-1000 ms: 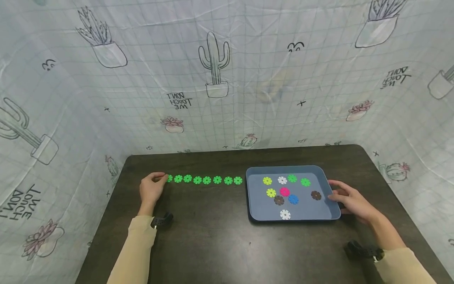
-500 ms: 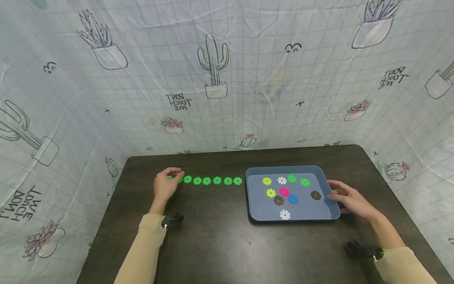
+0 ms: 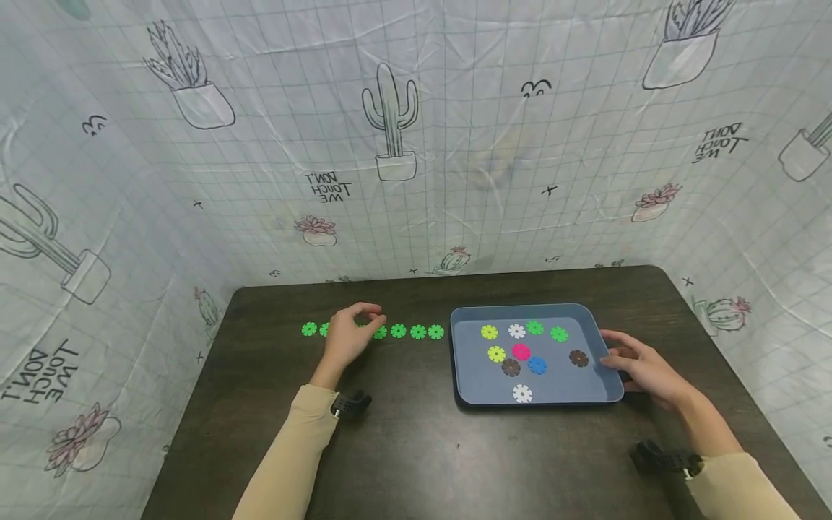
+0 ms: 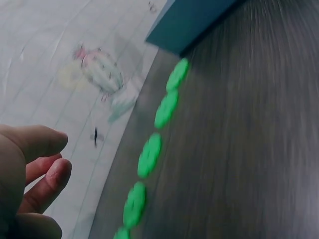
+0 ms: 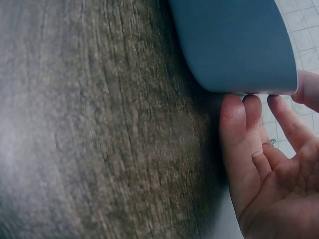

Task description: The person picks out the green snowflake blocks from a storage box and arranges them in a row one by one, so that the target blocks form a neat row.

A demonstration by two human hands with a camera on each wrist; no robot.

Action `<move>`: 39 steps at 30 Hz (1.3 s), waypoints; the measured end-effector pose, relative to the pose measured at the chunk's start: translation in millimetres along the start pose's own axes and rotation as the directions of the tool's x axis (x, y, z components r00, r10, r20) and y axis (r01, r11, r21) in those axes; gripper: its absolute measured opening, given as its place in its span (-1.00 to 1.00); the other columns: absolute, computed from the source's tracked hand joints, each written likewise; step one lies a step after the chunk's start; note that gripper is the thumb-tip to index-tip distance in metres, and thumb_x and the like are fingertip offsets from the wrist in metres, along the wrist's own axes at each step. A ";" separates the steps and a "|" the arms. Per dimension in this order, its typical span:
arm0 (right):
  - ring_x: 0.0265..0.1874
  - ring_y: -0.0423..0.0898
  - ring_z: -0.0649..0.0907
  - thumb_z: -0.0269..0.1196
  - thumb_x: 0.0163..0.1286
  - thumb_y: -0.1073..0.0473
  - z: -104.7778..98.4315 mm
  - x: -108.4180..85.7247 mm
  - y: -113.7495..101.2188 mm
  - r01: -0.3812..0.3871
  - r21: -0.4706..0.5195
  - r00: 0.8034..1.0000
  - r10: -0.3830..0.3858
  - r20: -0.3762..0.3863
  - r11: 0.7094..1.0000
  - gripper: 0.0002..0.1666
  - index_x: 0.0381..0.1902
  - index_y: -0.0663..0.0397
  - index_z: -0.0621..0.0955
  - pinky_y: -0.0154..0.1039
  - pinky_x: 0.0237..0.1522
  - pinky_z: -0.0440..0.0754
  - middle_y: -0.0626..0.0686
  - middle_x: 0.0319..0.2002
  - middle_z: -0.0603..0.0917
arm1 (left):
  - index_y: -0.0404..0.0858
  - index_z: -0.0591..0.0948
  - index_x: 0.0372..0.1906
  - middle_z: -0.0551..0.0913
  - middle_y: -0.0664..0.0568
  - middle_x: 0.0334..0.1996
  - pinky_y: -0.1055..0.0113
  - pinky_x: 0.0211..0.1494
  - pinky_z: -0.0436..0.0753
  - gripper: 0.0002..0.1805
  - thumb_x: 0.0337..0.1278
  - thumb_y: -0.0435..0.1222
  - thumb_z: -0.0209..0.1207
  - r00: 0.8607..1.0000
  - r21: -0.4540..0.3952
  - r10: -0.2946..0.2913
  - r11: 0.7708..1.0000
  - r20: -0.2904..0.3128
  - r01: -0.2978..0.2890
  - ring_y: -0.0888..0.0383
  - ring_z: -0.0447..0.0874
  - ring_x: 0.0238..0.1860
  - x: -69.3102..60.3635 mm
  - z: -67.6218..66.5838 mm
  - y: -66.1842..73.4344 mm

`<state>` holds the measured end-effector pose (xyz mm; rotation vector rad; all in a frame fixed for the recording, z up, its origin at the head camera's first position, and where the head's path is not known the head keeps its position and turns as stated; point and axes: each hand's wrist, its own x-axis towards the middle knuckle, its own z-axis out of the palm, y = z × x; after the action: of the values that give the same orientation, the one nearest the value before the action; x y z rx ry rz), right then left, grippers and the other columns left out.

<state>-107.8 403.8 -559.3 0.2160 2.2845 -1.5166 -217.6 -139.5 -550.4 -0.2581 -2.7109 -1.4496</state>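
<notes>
A row of several green notched discs [image 3: 418,331] lies flat on the dark table, left of a blue-grey tray [image 3: 468,383]. My left hand [image 3: 347,336] hovers over the middle of this row and hides some discs. Its fingers are loosely bent with nothing between them, as the left wrist view shows at the hand's fingertips [image 4: 57,172]. On the tray's right side, my right hand [image 3: 643,368] grips the wall, with the thumb over the rim and the fingers against the outside. In the right wrist view these fingers [image 5: 233,117] touch the tray wall [image 5: 239,55].
Inside the tray lie loose discs: yellow [image 3: 497,354], white [image 3: 523,393], green [image 3: 559,334], pink [image 3: 521,352], blue [image 3: 537,365] and brown [image 3: 579,358]. A cactus-print cloth [image 3: 455,195] encloses the back and sides of the table [image 3: 422,448].
My left hand has moved right along the row, from its left end to its middle, uncovering the leftmost discs. The right hand and tray have stayed in place.
</notes>
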 end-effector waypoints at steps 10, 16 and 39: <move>0.02 0.02 0.68 0.23 0.58 0.04 -0.1 -3.1 1.3 -0.007 0.005 1.000 0.007 -0.006 1.000 -0.10 0.64 0.20 0.05 0.12 -0.06 0.71 0.54 0.35 0.38 | -0.18 0.78 0.00 0.72 0.19 -0.30 0.26 -0.49 0.36 -0.72 0.31 -0.13 0.39 0.990 0.010 0.108 0.994 0.086 -0.109 0.21 0.42 -0.58 11.0 46.6 41.8; 0.06 0.07 0.67 0.22 0.59 0.04 -0.5 -4.0 1.5 -0.010 -0.003 1.000 0.010 -0.008 1.000 -0.10 0.64 0.19 0.05 0.14 -0.05 0.71 0.55 0.37 0.36 | -0.15 0.78 -0.02 0.73 0.21 -0.29 0.27 -0.50 0.38 -0.76 0.31 -0.16 0.39 0.981 0.009 0.139 0.990 0.137 -0.142 0.12 0.47 -0.60 12.6 71.6 64.4; 0.02 0.07 0.68 0.24 0.58 0.06 3.0 -3.4 -2.5 0.009 0.018 1.000 -0.009 -0.017 1.000 -0.11 0.64 0.16 0.08 0.09 -0.09 0.73 0.52 0.33 0.41 | -0.07 0.78 0.03 0.62 0.42 -0.32 0.42 -0.39 0.47 -0.75 0.36 -0.10 0.33 0.893 -0.040 0.251 0.966 0.374 -0.255 0.39 0.58 -0.32 18.7 170.0 144.3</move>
<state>-104.8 400.4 -556.8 0.2246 2.2890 -1.5458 -206.1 82.4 -524.4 -0.9438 -2.8189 -1.4325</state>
